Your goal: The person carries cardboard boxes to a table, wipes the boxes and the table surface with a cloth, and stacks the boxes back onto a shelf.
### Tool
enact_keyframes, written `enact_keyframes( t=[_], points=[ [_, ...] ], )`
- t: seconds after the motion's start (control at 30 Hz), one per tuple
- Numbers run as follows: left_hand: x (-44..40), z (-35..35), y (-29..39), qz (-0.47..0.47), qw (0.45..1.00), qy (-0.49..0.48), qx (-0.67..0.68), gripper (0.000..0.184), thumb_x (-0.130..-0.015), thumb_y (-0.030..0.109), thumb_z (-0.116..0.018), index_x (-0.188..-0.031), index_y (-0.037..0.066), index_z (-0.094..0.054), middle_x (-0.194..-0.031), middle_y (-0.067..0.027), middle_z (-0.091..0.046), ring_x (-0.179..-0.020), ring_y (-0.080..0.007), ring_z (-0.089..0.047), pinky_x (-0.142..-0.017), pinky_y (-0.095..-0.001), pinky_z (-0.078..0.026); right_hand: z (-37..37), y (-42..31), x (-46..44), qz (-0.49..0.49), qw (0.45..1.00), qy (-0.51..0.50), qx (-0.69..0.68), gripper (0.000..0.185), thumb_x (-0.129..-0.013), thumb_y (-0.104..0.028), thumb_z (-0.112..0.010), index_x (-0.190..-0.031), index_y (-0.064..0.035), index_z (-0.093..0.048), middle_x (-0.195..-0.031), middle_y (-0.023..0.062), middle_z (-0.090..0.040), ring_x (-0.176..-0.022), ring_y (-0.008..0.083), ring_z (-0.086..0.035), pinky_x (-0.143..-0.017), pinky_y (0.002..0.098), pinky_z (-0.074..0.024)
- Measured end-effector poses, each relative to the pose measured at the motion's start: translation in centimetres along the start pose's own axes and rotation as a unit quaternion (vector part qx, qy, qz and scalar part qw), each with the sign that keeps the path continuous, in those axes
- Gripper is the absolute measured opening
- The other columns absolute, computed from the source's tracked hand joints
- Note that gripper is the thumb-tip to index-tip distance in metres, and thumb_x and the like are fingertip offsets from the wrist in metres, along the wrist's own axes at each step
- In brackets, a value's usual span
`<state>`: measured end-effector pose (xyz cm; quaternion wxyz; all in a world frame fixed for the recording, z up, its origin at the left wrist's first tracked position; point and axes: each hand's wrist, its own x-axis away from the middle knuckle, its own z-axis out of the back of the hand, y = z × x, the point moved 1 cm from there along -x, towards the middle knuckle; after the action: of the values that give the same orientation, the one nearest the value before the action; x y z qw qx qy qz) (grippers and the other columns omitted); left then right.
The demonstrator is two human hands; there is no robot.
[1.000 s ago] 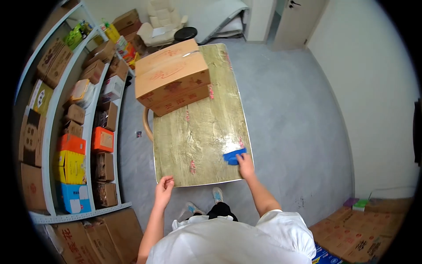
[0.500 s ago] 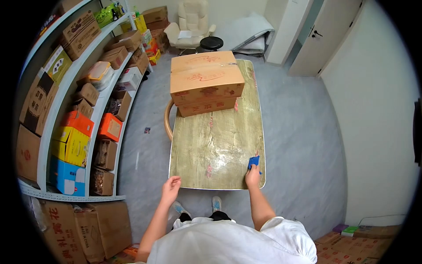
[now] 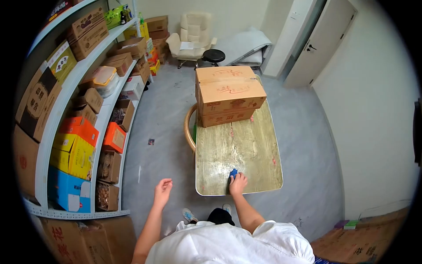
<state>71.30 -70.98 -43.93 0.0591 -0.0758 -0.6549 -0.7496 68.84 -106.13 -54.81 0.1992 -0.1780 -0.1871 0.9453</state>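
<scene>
My right hand point(image 3: 238, 184) is closed around a small blue object point(image 3: 233, 173) near the front edge of the table point(image 3: 259, 154). The object seems to rest on the tabletop; its exact kind is too small to make out. Off the table's left side, my left hand point(image 3: 163, 192) hovers over the floor, fingers loosely bent and holding nothing. Toward the far end of the table, a large cardboard box point(image 3: 233, 92) sits on another cardboard box point(image 3: 228, 118). The wood-patterned top bears a few red marks.
A metal shelf point(image 3: 70, 212) with several cartons lines the left side. Beside the table's left edge is a curved wooden chair part point(image 3: 188, 130). A black stool point(image 3: 214, 56) and cream armchair point(image 3: 193, 33) stand behind. Cartons point(image 3: 369, 237) lie at lower right.
My right hand has moved the blue object leftward across the tabletop. My left hand has gone from beside the table's front left corner to farther out. The view has shifted, with my body nearer the shelf.
</scene>
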Motion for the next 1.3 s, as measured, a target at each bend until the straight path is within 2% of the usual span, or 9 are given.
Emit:
enact_keyframes(
  t=[0.2, 0.37, 0.6, 0.67, 0.87, 1.03, 1.13, 1.2, 1.3],
  points=[
    [-2.5, -0.9, 0.1, 0.006, 0.999, -0.036, -0.009, 0.023, -0.089, 0.011, -0.060, -0.108, -0.002, -0.060, -0.098, -0.0087, -0.067, -0.085, -0.0101, -0.061, -0.077, -0.0242, -0.049, 0.3, 3.2, -1.1, -0.304, 0.948, 0.012, -0.092, 0.034, -0.090, -0.030, -0.058, -0.106, -0.0009, -0.048, -0.098, 0.0255, -0.060, -0.090, 0.0450, -0.057, -0.078, 0.0505, -0.0439],
    [-4.7, -4.0, -0.4, 0.013, 0.999, -0.052, -0.003, 0.023, -0.089, 0.011, -0.061, -0.107, -0.002, -0.060, -0.094, -0.0073, -0.066, -0.083, -0.0096, -0.060, -0.075, -0.0241, -0.049, 0.2, 7.5, -4.9, -0.383, 0.905, 0.122, -0.143, 0.033, -0.091, -0.027, -0.058, -0.108, -0.0011, -0.047, -0.099, 0.0245, -0.061, -0.092, 0.0439, -0.058, -0.080, 0.0473, -0.0449],
    [-10.5, -8.6, 1.3, 0.032, 0.998, -0.052, -0.015, 0.022, -0.090, 0.013, -0.060, -0.107, -0.001, -0.060, -0.092, -0.0064, -0.065, -0.083, -0.0102, -0.061, -0.075, -0.0236, -0.049, -0.5, 10.9, -14.6, -0.391, 0.876, 0.150, -0.240, 0.030, -0.084, -0.021, -0.068, -0.096, 0.0019, -0.052, -0.090, 0.0175, -0.062, -0.082, 0.0298, -0.060, -0.078, 0.0399, -0.0465],
    [-13.4, -10.5, 1.4, 0.048, 0.997, -0.062, -0.003, 0.023, -0.091, 0.016, -0.058, -0.109, 0.000, -0.059, -0.092, -0.0063, -0.064, -0.083, -0.0108, -0.061, -0.074, -0.0238, -0.049, 0.1, 11.2, -18.3, -0.355, 0.890, 0.068, -0.276, 0.026, -0.079, -0.018, -0.071, -0.091, 0.0002, -0.056, -0.086, 0.0108, -0.061, -0.077, 0.0211, -0.058, -0.074, 0.0360, -0.0471],
    [-22.1, -16.8, 3.6, 0.152, 0.986, -0.047, 0.042, 0.036, -0.098, 0.034, -0.047, -0.116, 0.003, -0.053, -0.102, -0.0085, -0.062, -0.082, -0.0153, -0.061, -0.073, -0.0263, -0.048, -3.0, 14.6, -29.5, -0.264, 0.906, 0.081, -0.321, 0.030, -0.075, -0.018, -0.072, -0.090, 0.0014, -0.055, -0.079, 0.0132, -0.059, -0.072, 0.0251, -0.056, -0.071, 0.0377, -0.0462],
    [-28.5, -20.0, 2.9, 0.209, 0.972, 0.002, 0.109, 0.063, -0.096, 0.056, -0.033, -0.129, 0.004, -0.044, -0.123, -0.0172, -0.051, -0.103, -0.0253, -0.057, -0.085, -0.0383, -0.046, -5.8, 13.7, -36.8, -0.206, 0.910, 0.082, -0.349, 0.024, -0.077, -0.013, -0.069, -0.087, -0.0003, -0.051, -0.082, 0.0112, -0.057, -0.076, 0.0229, -0.055, -0.074, 0.0355, -0.0454],
    [-32.2, -20.5, 1.4, 0.240, 0.951, 0.047, 0.189, 0.075, -0.093, 0.065, -0.030, -0.137, 0.004, -0.036, -0.132, -0.0175, -0.044, -0.117, -0.0312, -0.047, -0.092, -0.0437, -0.042, -6.0, 12.8, -41.0, -0.242, 0.869, 0.107, -0.419, 0.022, -0.078, -0.010, -0.068, -0.090, -0.0005, -0.052, -0.083, 0.0093, -0.058, -0.077, 0.0223, -0.055, -0.074, 0.0354, -0.0456],
    [-34.3, -20.5, 0.7, 0.249, 0.944, 0.055, 0.208, 0.078, -0.091, 0.067, -0.029, -0.140, 0.006, -0.033, -0.137, -0.0158, -0.041, -0.122, -0.0316, -0.043, -0.095, -0.0447, -0.039, -9.1, 15.1, -43.4, -0.201, 0.886, 0.089, -0.407, 0.018, -0.083, -0.011, -0.064, -0.094, -0.0016, -0.054, -0.086, 0.0076, -0.060, -0.078, 0.0198, -0.056, -0.074, 0.0330, -0.0462],
    [-36.6, -20.4, -0.6, 0.238, 0.936, 0.069, 0.250, 0.083, -0.089, 0.072, -0.028, -0.144, 0.010, -0.029, -0.144, -0.0113, -0.036, -0.129, -0.0305, -0.036, -0.099, -0.0461, -0.034, -3.7, 9.1, -46.2, -0.307, 0.736, -0.144, -0.586, 0.023, -0.090, -0.021, -0.057, -0.106, -0.0040, -0.059, -0.093, 0.0080, -0.065, -0.086, 0.0202, -0.064, -0.075, 0.0348, -0.0532]
  ],
)
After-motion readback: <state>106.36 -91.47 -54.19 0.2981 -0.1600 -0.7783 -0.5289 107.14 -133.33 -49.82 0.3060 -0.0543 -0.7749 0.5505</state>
